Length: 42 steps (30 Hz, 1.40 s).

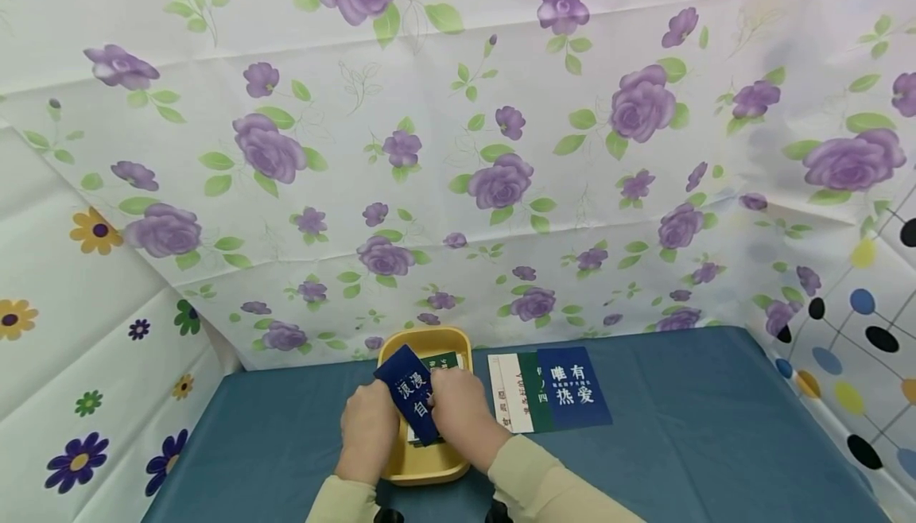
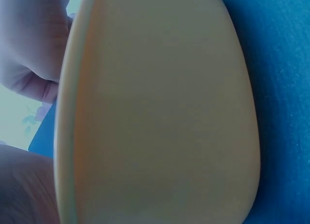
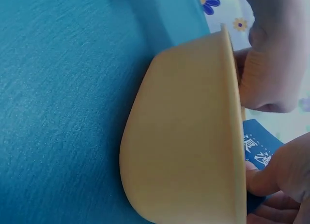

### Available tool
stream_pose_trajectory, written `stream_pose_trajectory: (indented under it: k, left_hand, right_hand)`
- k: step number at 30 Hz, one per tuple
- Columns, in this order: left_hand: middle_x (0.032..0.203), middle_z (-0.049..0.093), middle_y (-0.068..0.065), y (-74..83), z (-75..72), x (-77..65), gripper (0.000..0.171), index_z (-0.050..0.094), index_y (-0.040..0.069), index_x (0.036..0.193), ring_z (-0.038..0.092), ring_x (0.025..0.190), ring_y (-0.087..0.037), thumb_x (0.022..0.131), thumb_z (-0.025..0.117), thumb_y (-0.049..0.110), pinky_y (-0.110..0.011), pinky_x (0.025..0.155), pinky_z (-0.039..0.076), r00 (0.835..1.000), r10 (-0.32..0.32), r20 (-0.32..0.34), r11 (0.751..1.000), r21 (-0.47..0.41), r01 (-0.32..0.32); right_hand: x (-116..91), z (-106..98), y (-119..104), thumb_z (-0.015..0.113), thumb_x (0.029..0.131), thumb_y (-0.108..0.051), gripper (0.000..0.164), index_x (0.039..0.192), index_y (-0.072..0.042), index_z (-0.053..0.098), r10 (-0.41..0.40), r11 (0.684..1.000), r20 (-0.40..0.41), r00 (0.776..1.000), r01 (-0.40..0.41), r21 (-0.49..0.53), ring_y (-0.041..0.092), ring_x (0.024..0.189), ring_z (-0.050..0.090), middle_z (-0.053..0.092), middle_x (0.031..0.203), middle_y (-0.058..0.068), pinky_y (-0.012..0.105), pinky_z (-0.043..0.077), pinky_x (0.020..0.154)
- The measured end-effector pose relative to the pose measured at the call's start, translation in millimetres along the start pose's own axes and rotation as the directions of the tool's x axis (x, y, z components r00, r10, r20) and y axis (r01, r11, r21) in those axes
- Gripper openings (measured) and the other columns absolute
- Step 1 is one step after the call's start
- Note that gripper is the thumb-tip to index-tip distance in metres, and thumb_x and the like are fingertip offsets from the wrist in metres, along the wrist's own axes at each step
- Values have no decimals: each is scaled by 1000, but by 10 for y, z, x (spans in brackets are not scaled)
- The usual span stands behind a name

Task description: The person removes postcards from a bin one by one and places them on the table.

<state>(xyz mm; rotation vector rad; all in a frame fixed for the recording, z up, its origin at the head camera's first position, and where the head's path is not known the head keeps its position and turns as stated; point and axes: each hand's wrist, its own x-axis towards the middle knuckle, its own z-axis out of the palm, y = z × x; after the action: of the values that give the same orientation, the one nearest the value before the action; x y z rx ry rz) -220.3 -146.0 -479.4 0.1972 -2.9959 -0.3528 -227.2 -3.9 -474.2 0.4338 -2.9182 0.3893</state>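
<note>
Over the yellow plastic basin (image 1: 422,477) a dark blue card (image 1: 408,384) with white Chinese characters is tilted between both hands. My left hand (image 1: 370,424), fingers curled, grips it by the left edge; its fingertips are mostly hidden. On the opposite side my right hand (image 1: 465,412) pinches the right edge, thumb and fingers showing in the right wrist view beside the same blue card (image 3: 261,146). Below it in the basin lie more cards, including a green card (image 1: 445,361) and a white one, partly covered. The left wrist view is filled mainly by the basin's outer wall (image 2: 160,108).
Right of the basin, a white card (image 1: 506,392), a green card (image 1: 533,388) and a blue card (image 1: 572,388) lie overlapping in a row on the blue tablecloth (image 1: 680,443). A flowered sheet (image 1: 429,213) rises behind the table, with patterned sheets at both sides.
</note>
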Motion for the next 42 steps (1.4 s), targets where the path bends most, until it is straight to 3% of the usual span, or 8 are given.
stream_pose_trajectory:
  k: [12,18,20,25,29,37,42]
  left_hand:
    - [62,54,-11,-7,-4,-27,15,55,5,67,57,53,-25,81,60,3,-37,41,44,1000,18,-14,1000,13,-17]
    - [58,49,-8,-9,4,-28,15,54,5,68,54,49,-21,81,60,3,-34,40,42,1000,1,-1,1000,17,-1]
    - [57,49,-7,-12,4,-28,15,54,5,68,54,48,-21,82,60,3,-34,39,42,1000,-2,-3,1000,16,2]
    - [58,49,-7,6,-6,-18,13,55,4,70,54,48,-20,82,59,3,-33,39,41,1000,-15,7,1000,21,15]
    - [59,50,-7,28,-10,-12,12,56,4,71,54,49,-19,83,60,3,-33,40,41,999,-25,21,999,27,25]
    - [60,50,-8,34,-3,-18,11,56,4,73,54,50,-19,82,61,4,-33,41,42,999,-26,19,999,34,25]
    - [59,50,-8,33,-5,-22,12,56,4,72,54,49,-19,83,60,3,-33,41,42,999,-27,26,999,33,26]
  right_hand:
    - [-41,-267,198,70,83,-27,23,99,-12,65,60,945,-46,997,-42,324,10,72,60,63,81,-2,23,45,57]
    - [-55,-501,441,69,84,-25,16,93,-14,65,111,896,-119,987,-48,441,4,53,50,63,80,-1,24,39,46]
    - [-63,-587,543,68,84,-24,12,84,-14,62,136,877,-123,983,-61,476,7,45,46,58,69,-1,24,36,41]
    - [-86,-769,839,68,84,-27,20,77,-13,57,226,856,-137,964,-130,501,13,42,41,41,54,0,26,30,41]
    - [-109,-866,1109,68,84,-28,15,88,-14,63,274,852,-170,947,-157,500,14,44,42,44,56,1,28,30,43]
    - [-204,-974,1628,68,84,-29,41,65,-9,38,318,876,-233,919,-191,443,16,42,30,28,53,2,28,24,45]
    - [-307,-988,1898,68,84,-27,35,67,-9,44,352,869,-201,914,-239,433,16,44,31,30,54,1,29,26,45]
